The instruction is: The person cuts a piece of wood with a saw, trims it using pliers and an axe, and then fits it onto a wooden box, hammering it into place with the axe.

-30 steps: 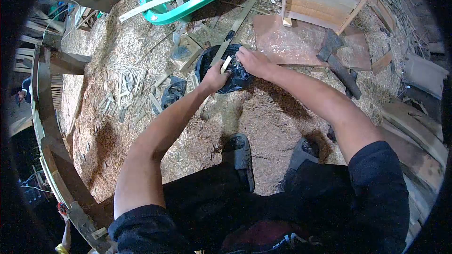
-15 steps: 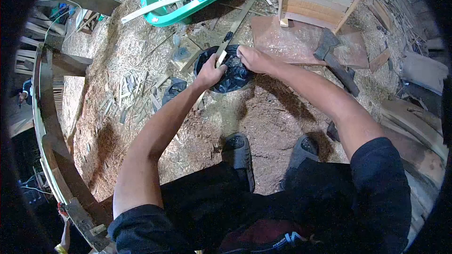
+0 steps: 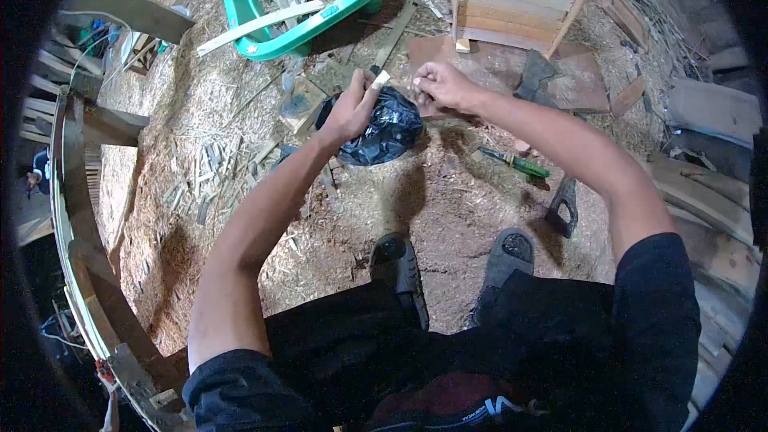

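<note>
A black plastic bag (image 3: 382, 132) lies bunched on the shaving-covered ground in front of my feet. Above its upper left side, my left hand (image 3: 354, 108) grips a small pale wood piece (image 3: 381, 79), whose end sticks out past the thumb. My right hand (image 3: 438, 86) is to the right of the bag and apart from my left hand, with its fingers curled together; anything between its fingertips is too small to make out. A green-handled tool (image 3: 524, 166) lies on the ground below my right forearm.
A green tub (image 3: 312, 30) of wood scraps stands ahead. A slatted wooden crate (image 3: 516, 0) rests near a brown board (image 3: 588, 84) and an axe head (image 3: 536, 74). A saw handle (image 3: 564, 208) lies right. At the lower left edge, another person's arm (image 3: 110, 408) shows.
My right hand has moved away from the bag and my left hand. The bag's opening looks more closed. The green-handled tool and saw handle now show, and the view has shifted.
</note>
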Demonstrator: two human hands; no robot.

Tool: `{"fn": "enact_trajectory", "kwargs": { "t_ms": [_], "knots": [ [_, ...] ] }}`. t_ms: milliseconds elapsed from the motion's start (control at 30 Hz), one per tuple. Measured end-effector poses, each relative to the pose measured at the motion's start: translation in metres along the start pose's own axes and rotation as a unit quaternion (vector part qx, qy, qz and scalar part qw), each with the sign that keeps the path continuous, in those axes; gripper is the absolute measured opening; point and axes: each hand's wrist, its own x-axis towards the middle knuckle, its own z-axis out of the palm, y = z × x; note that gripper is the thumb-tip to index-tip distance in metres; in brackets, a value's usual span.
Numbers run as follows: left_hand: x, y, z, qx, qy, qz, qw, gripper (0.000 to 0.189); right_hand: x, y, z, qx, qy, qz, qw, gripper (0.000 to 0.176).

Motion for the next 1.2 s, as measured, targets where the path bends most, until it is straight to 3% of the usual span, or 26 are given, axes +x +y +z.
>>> {"fn": "enact_trajectory", "kwargs": {
  "t_ms": [67, 133, 300, 367, 500, 600, 633, 733, 833, 933, 1200],
  "knots": [
    [0.006, 0.014, 0.007, 0.076, -0.007, 0.120, 0.990, 0.029, -0.011, 0.008, -0.031, -0.034, -0.001, -0.047, 0.998, 0.012],
    [0.020, 0.026, 0.021, 0.138, -0.051, 0.205, 0.968, 0.028, -0.036, -0.003, -0.059, -0.047, 0.031, 0.000, 0.998, 0.012],
    [0.068, 0.047, 0.082, 0.192, -0.111, 0.307, 0.926, 0.025, -0.088, 0.001, -0.106, -0.036, 0.137, 0.090, 0.986, 0.014],
    [0.090, 0.043, 0.108, 0.211, -0.104, 0.322, 0.917, 0.026, -0.095, 0.028, -0.117, 0.007, 0.188, 0.063, 0.980, 0.009],
    [0.116, 0.027, 0.135, 0.237, -0.137, 0.321, 0.907, 0.032, -0.100, 0.032, -0.114, 0.008, 0.203, 0.033, 0.978, 0.009],
    [0.107, 0.023, 0.143, 0.237, -0.078, 0.344, 0.905, 0.036, -0.094, 0.041, -0.119, -0.091, 0.190, 0.009, 0.977, 0.010],
    [0.102, 0.024, 0.143, 0.240, -0.043, 0.352, 0.904, 0.037, -0.091, 0.044, -0.121, -0.204, 0.203, -0.022, 0.957, 0.014],
    [0.100, 0.014, 0.148, 0.215, -0.007, 0.347, 0.913, 0.035, -0.087, 0.045, -0.122, -0.367, 0.192, -0.097, 0.905, 0.017],
    [0.096, 0.013, 0.151, 0.171, -0.010, 0.315, 0.934, 0.034, -0.075, 0.050, -0.122, -0.419, 0.165, -0.165, 0.877, 0.023],
    [0.096, 0.014, 0.154, 0.159, -0.016, 0.274, 0.948, 0.030, -0.070, 0.050, -0.114, -0.345, 0.187, -0.148, 0.908, 0.024],
    [0.096, 0.014, 0.154, 0.181, 0.001, 0.301, 0.936, 0.029, -0.064, 0.050, -0.107, -0.302, 0.184, -0.113, 0.928, 0.020]
  ]
}}
